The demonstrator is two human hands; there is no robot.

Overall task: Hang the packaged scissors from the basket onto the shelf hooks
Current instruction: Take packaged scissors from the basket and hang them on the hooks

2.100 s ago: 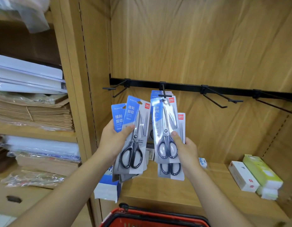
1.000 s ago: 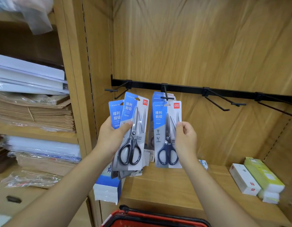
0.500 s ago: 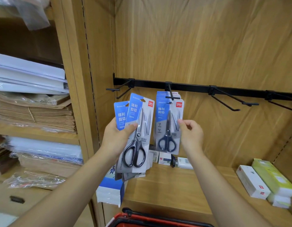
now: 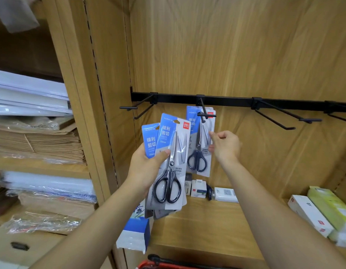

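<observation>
On the second hook (image 4: 203,105) the front scissors pack (image 4: 198,150) hangs, my right hand (image 4: 225,147) pinching its edge; my left hand (image 4: 146,167) grips the spare packs (image 4: 174,171). I should slide it fully back, then release gently.

The right hand (image 4: 224,146) was holding a pack of scissors (image 4: 199,144) down low, right beside the bunch of packs (image 4: 168,162) in the left hand (image 4: 146,166). Then it lifted the pack up and back. Now the pack hangs on the middle hook (image 4: 204,113), in front of the other packs there, and the hook's tip pokes out at its top. The right hand went up with it and pinches its right side. The small white boxes (image 4: 199,188) at the back edge of the shelf (image 4: 207,230) were hidden behind the pack. Now they show under it.
</observation>
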